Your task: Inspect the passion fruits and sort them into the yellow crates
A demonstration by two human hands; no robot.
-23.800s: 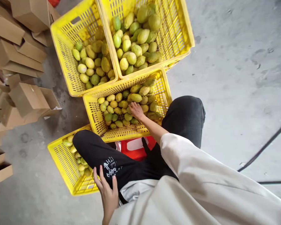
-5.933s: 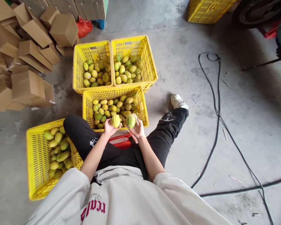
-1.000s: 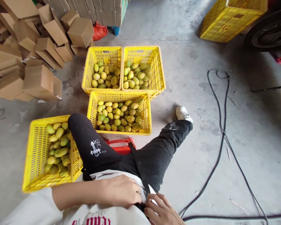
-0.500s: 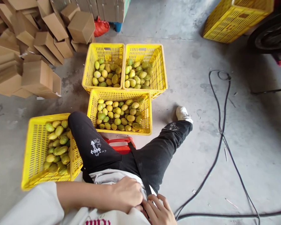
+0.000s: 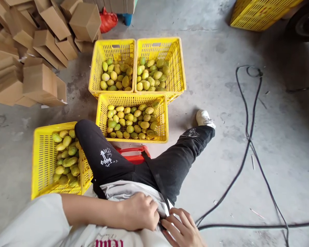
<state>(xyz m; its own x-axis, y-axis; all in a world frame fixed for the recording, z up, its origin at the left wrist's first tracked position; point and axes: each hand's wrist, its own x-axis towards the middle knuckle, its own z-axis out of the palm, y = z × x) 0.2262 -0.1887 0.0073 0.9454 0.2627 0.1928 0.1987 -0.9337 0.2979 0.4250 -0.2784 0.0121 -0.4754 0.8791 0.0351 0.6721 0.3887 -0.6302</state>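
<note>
The left hand (image 5: pixel 140 211) lay at the person's waist, near the bottom of the view, with its fingers curled narrow over the hem of the pale shirt (image 5: pixel 123 190), bunching the cloth under the fingertips. The right hand (image 5: pixel 184 230) sat just beside it on the right, fingers a little spread and bent, the tips touching a black strap (image 5: pixel 154 171) where it met the shirt hem. Whether either hand truly gripped the strap could not be told, since the point of contact was hidden between them.

The strap ran with its long axis from the red stool (image 5: pixel 134 154) between the legs back toward the waist, slanting near and to the right.

Four yellow crates held green-yellow fruit: one (image 5: pixel 132 99) straight ahead beyond the stool, two side by side farther off, the left one (image 5: pixel 98 65) and the right one (image 5: pixel 181 68) touching along their shared wall, and one (image 5: pixel 37 161) on the near left, pressed against the left leg. A fifth yellow crate (image 5: pixel 257 15) stood at the far right. A heap of cardboard boxes (image 5: pixel 38 82) lay at the far left, too many to count. A black cable (image 5: pixel 247 144) wound across the concrete floor (image 5: pixel 221 85) on the right.
</note>
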